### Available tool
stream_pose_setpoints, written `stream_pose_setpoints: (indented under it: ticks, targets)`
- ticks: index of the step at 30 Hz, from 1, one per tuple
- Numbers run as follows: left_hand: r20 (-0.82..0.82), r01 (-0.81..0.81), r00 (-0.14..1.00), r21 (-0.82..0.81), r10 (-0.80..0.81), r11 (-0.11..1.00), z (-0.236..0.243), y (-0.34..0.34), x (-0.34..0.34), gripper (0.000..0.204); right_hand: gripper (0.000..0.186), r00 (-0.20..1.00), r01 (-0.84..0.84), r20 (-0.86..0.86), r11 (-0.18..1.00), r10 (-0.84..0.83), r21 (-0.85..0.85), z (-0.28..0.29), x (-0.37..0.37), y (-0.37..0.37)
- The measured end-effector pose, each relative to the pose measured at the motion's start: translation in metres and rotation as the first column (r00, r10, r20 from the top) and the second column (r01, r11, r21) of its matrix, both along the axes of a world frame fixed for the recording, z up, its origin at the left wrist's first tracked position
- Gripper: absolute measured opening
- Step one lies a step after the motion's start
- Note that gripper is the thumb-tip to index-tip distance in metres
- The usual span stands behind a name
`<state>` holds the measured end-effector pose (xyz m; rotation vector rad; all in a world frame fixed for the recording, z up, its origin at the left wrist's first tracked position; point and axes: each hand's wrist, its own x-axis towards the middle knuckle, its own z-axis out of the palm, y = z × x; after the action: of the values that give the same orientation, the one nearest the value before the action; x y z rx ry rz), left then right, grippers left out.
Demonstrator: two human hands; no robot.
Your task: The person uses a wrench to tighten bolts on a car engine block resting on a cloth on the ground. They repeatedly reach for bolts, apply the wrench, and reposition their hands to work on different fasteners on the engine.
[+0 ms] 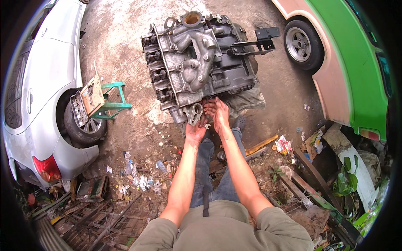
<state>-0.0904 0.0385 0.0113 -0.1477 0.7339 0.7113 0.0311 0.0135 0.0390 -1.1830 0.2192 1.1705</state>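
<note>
An engine block with a cast metal manifold and a row of valve springs along its left side stands in front of me at the top middle. My left hand is closed on an open-end wrench beneath a looped metal bracket at the engine's near edge. My right hand is just right of the bracket, its fingers curled against the engine's lower edge; whatever is between the fingertips is too small to make out. A black metal arm sticks out from the engine's right side.
A white car stands at left, beside a green plastic stool with a board and metal part on it. A green and cream vehicle is at right. Litter, planks and wire mesh lie around my feet. Cloth or sheeting lies under the engine.
</note>
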Motion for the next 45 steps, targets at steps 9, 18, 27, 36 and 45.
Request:
stream_pose_setpoints:
  ticks: [9,18,27,36,45]
  targets:
    - [-0.25,0.468,0.876,0.23,-0.413,0.854,0.004,-0.001,-0.016,0.047,0.016,0.905,-0.134,0.36,0.954,0.228,-0.268,-0.01,-0.011,-0.032]
    - [-0.598,0.657,0.722,0.433,-0.349,0.617,-0.003,-0.031,-0.014,0.055,0.015,0.814,-0.369,0.412,0.913,0.409,-0.176,-0.002,-0.016,-0.079]
    - [-0.732,0.866,0.492,0.357,-0.472,0.35,0.046,-0.014,0.007,0.057,0.015,0.798,-0.542,0.323,0.841,0.508,0.015,0.007,0.014,-0.083]
    - [-0.913,0.969,0.243,0.215,-0.328,0.12,0.141,0.021,-0.029,0.034,0.016,0.782,-0.382,0.485,0.916,0.391,-0.123,0.016,0.055,-0.082]
    - [-0.479,0.911,-0.106,0.305,0.871,0.278,0.143,0.056,-0.002,0.039,0.021,0.382,-0.511,0.736,0.791,0.558,-0.335,0.018,0.087,-0.043]
